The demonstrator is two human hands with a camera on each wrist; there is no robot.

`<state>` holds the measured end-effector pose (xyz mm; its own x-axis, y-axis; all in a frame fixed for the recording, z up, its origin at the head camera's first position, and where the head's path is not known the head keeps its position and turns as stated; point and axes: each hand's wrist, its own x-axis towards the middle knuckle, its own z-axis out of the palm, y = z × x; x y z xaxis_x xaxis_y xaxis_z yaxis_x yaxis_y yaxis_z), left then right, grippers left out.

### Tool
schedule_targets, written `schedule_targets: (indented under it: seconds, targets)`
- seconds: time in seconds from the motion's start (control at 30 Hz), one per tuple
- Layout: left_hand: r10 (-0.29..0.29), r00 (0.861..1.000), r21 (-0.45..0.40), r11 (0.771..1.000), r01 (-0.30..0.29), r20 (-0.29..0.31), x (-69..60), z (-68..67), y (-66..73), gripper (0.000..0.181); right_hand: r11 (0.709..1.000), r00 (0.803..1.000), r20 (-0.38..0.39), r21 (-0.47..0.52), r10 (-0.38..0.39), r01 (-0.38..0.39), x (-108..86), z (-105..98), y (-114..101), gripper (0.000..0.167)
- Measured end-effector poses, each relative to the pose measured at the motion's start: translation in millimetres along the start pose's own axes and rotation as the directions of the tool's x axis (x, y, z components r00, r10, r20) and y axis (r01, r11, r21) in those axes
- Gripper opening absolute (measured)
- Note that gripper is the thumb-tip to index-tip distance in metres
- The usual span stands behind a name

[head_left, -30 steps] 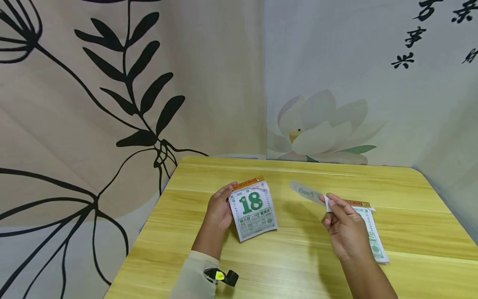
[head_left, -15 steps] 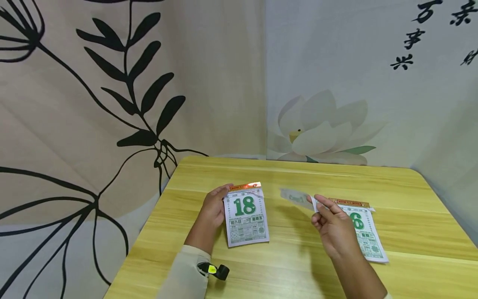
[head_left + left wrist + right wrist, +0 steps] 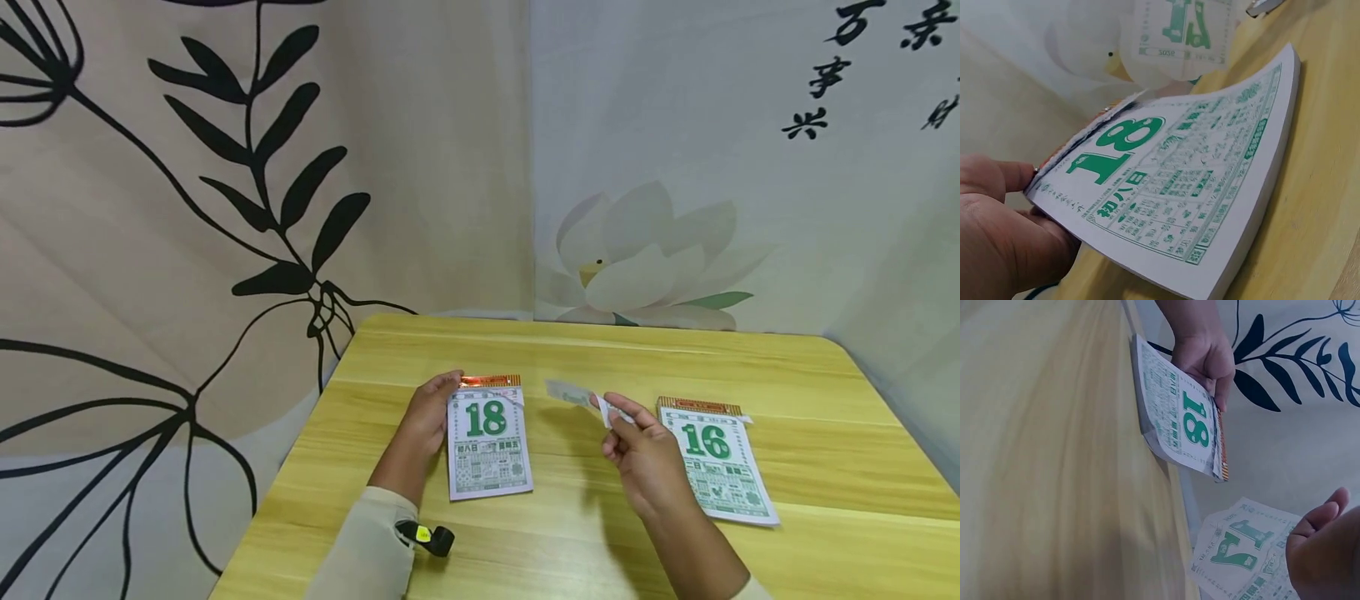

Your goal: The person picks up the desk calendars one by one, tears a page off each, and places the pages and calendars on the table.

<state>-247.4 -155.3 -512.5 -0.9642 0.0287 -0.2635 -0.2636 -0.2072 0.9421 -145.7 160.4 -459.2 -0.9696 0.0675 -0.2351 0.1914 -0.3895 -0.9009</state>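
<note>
Left hand, fingers closed, grips the white paper calendar pad, green 18 showing; at its three o'clock, right hand, fingers pinched, holds a thin green-printed white sheet.

I count two calendar pads, the 18 pad at lower centre and the 16 pad at lower right; one loose sheet between them; two hands, my left hand and my right hand; one table.
</note>
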Motion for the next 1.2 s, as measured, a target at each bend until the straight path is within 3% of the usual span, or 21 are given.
schedule_targets:
  seconds: [0.33,0.57,0.93,1.07,1.2]
  targets:
    - [-0.013,1.000,0.086,0.996,0.015,-0.019,8.9,-5.2,-0.6,0.044,0.999,0.998,0.049,-0.020,0.040,-0.039,1.7,11.0,11.7,0.022]
    - [-0.012,1.000,0.115,0.993,0.014,-0.016,17.0,-7.4,-7.3,0.042,0.993,0.986,0.114,-0.012,0.120,-0.120,-1.6,17.9,25.6,0.042]
    - [-0.009,1.000,0.189,0.982,0.013,-0.020,24.3,-1.9,-5.6,0.045,0.974,0.940,0.256,-0.053,0.227,-0.221,-0.7,25.7,43.6,0.059]
    - [0.015,0.998,0.232,0.973,-0.002,-0.057,24.2,2.3,-4.5,0.043,0.967,0.918,0.304,-0.061,0.253,-0.247,0.7,27.8,50.9,0.060]
    - [0.032,0.994,0.266,0.964,-0.004,-0.100,24.8,7.8,-5.7,0.040,0.964,0.912,0.313,-0.060,0.265,-0.259,0.0,30.1,58.4,0.062]
